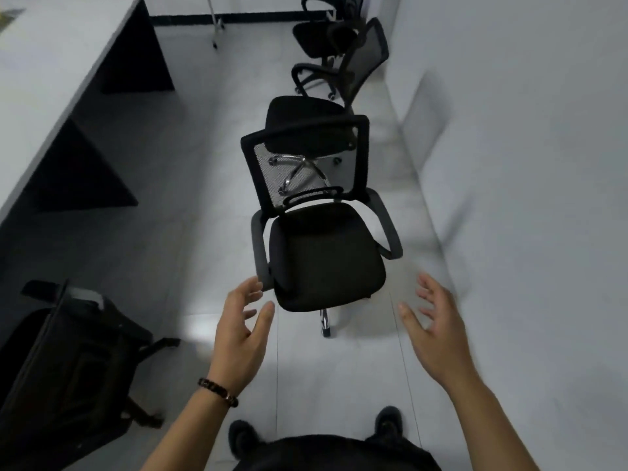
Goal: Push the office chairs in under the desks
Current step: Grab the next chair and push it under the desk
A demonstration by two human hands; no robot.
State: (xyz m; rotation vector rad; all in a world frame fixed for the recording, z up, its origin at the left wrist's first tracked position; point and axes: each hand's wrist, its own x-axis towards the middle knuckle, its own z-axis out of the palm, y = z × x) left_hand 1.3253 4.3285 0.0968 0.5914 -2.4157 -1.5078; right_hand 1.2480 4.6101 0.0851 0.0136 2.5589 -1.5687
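Both hands — left hand and right hand — are spread apart, empty, near the nearest chair; an uneven push could swivel it away from the tabletop.

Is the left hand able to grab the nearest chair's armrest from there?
Probably yes. The left hand is open, its fingertips right beside the front end of the nearest chair's armrest, and nothing sits between them.
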